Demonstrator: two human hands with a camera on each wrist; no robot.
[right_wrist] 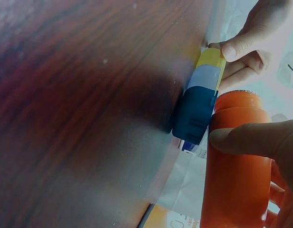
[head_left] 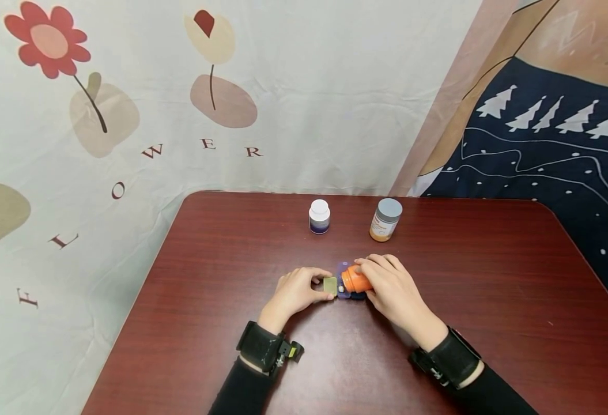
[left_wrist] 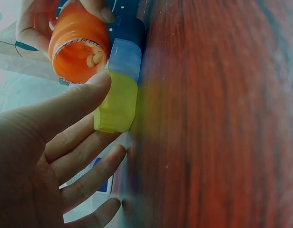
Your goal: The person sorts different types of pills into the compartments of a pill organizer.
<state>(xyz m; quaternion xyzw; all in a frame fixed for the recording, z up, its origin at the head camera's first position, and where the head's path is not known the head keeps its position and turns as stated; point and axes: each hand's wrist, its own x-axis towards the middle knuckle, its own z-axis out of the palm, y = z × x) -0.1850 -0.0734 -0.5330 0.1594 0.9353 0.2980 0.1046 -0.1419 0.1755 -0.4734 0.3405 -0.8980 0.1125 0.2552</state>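
Observation:
A small pill organizer [head_left: 330, 285] with yellow, purple-blue and dark blue sections lies on the table. My left hand [head_left: 299, 288] holds its yellow end between thumb and fingers. My right hand [head_left: 393, 289] grips an orange pill bottle [head_left: 356, 280], tilted with its uncapped mouth toward the organizer's middle section. Inside that mouth, pale tablets [left_wrist: 94, 58] show in the left wrist view. The purple lid [head_left: 343, 266] stands raised on the far side, and a whitish pill sits in the section below. The bottle and right hand hide most of the dark blue end in the head view.
Behind the hands stand a white-capped bottle [head_left: 319, 217] with a dark blue lower part and a grey-lidded jar [head_left: 386, 219] near the far edge of the reddish-brown table [head_left: 221, 288]. A printed cloth [head_left: 309, 115] hangs behind the table.

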